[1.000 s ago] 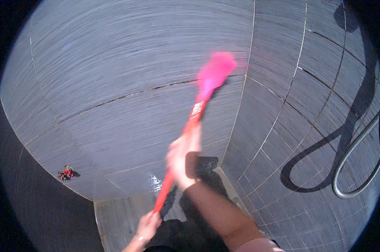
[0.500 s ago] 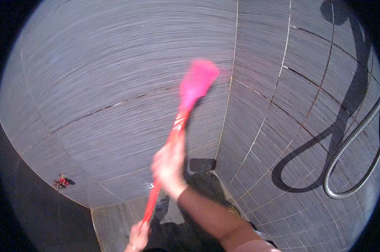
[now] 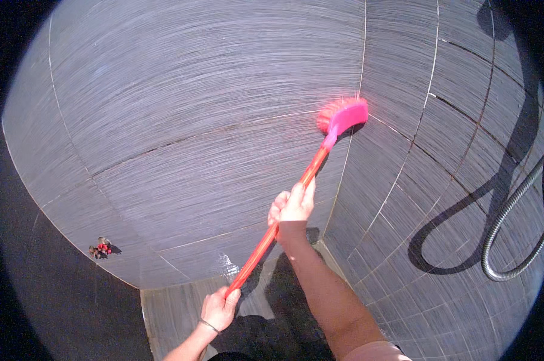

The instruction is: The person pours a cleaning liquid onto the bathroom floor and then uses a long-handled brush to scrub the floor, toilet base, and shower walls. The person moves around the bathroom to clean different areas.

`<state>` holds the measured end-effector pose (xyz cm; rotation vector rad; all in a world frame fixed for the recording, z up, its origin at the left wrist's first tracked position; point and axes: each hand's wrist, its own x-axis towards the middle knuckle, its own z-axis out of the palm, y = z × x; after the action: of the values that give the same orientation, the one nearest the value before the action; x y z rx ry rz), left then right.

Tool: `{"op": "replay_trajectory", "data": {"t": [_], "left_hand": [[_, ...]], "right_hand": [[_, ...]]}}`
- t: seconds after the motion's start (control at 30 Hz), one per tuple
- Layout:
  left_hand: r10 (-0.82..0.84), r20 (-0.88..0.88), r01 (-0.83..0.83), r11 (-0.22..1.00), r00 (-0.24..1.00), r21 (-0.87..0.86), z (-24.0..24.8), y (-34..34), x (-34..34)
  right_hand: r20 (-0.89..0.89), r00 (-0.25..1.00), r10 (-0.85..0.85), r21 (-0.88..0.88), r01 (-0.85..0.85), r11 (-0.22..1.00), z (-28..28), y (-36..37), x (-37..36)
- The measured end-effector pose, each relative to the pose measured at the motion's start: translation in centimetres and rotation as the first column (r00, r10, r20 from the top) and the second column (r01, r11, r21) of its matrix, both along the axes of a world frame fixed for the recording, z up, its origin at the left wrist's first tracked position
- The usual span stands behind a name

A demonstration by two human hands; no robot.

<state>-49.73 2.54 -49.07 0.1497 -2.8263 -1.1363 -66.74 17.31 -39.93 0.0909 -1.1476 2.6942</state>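
Observation:
A long-handled scrub brush [image 3: 350, 116] has a bright pink head, reddish bristles and an orange-red pole. Its head rests against the grey tiled wall [image 3: 206, 78], right by the corner where two walls meet. My right hand [image 3: 293, 206] is wrapped round the middle of the pole, with that arm stretched forward. Lower down, my left hand [image 3: 219, 308] grips the pole's near end, a thin dark band round its wrist. From lower left to upper right the pole runs tilted.
A metal shower hose [image 3: 494, 240] hangs in a loop at the right, casting a dark shadow on the side wall [image 3: 398, 198]. Small red and metal fittings [image 3: 102, 247] stick out of the wall at lower left. Grey floor tiles [image 3: 179, 316] lie below.
The brush head has swung right and slightly down, into the corner. Both hands have shifted right with the pole, and the left has come further into view.

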Motion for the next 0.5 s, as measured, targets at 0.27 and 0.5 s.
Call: {"op": "replay_trajectory", "data": {"t": [0.27,0.5], "left_hand": [[0.360,-0.036,-0.256,0.727,0.932,0.637,-10.6,-4.4,17.2],[0.134,0.124,-0.181,0.797,0.983,0.576,-11.2,-7.5,10.9]], "right_hand": [[-0.185,0.886,0.424,0.486,-0.293,0.823,-7.3,-21.6,14.7],[-0.288,0.957,-0.044,0.361,0.150,0.921,-7.4,-14.2,7.8]]}}
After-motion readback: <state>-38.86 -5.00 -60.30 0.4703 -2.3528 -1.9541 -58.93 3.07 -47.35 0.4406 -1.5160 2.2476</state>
